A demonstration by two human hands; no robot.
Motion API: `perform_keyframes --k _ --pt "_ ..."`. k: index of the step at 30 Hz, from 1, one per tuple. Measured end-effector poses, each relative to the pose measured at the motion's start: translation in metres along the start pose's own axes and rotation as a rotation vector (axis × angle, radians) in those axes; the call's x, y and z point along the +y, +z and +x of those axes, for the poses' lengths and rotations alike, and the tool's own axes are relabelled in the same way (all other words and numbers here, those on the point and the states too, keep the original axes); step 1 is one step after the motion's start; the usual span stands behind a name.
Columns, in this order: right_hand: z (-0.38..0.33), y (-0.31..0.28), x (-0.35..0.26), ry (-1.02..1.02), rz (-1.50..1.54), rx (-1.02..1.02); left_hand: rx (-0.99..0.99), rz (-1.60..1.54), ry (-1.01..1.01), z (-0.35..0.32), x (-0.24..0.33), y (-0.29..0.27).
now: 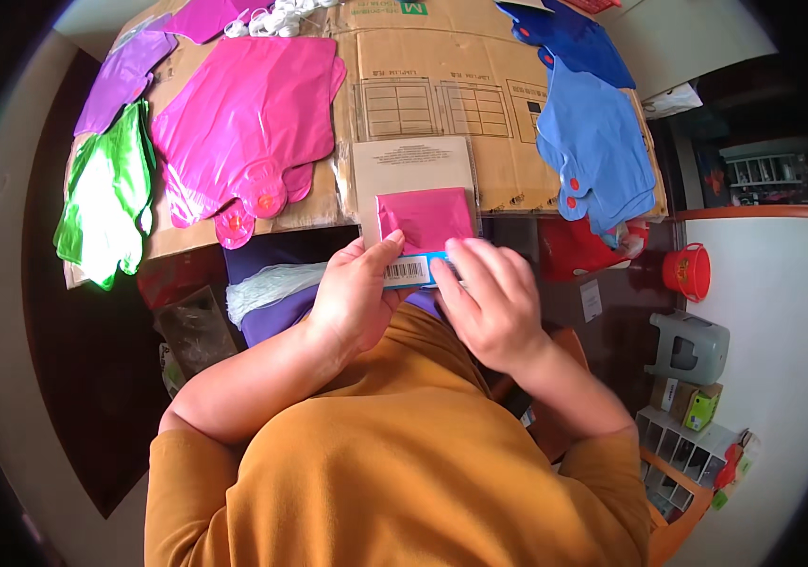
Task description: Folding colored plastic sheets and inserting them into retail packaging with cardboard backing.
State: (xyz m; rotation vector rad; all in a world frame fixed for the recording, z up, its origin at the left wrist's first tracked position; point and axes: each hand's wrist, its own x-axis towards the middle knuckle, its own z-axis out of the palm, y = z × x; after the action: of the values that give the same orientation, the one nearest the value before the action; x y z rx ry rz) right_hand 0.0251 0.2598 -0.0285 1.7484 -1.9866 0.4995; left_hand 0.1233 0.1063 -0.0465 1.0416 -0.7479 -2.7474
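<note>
In front of my chest I hold a clear plastic packet (418,170) with a pale card and a folded pink foil sheet (427,215) inside. Its lower end bears a blue-edged barcode label. My left hand (358,288) grips the lower left corner, thumb on top. At the lower right corner, my right hand (493,298) has its bent fingers against the packet; they look slightly blurred. Beyond the packet, a stack of flat pink foil balloons (248,128) lies on the cardboard (404,61), left of centre. Light blue flat balloons (597,142) hang over its right edge.
Green (106,194) and purple foil balloons (125,80) lie at the far left, near white ribbon coils (286,17). Dark blue balloons (588,42) are at the far right. A red bucket (687,272) and a grey stool (689,348) stand on the right.
</note>
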Motion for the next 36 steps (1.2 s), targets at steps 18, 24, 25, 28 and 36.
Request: perform_keyframes --k 18,24,25,28,36 --pt "0.036 0.0 0.031 0.167 0.485 -0.106 -0.136 -0.004 0.25 0.012 -0.007 0.0" --pt "0.025 0.015 0.021 -0.069 0.016 -0.024 -0.165 -0.02 0.221 0.002 -0.014 0.003" --pt "0.022 0.019 0.02 -0.078 0.009 -0.013 -0.18 -0.035 0.213 0.001 -0.015 0.001" --pt "0.013 0.027 0.016 -0.085 -0.031 0.006 -0.276 -0.152 0.19 0.001 -0.013 -0.009" --pt "0.001 0.03 -0.003 0.288 0.099 0.086 -0.253 -0.1 0.225 0.009 -0.022 -0.03"
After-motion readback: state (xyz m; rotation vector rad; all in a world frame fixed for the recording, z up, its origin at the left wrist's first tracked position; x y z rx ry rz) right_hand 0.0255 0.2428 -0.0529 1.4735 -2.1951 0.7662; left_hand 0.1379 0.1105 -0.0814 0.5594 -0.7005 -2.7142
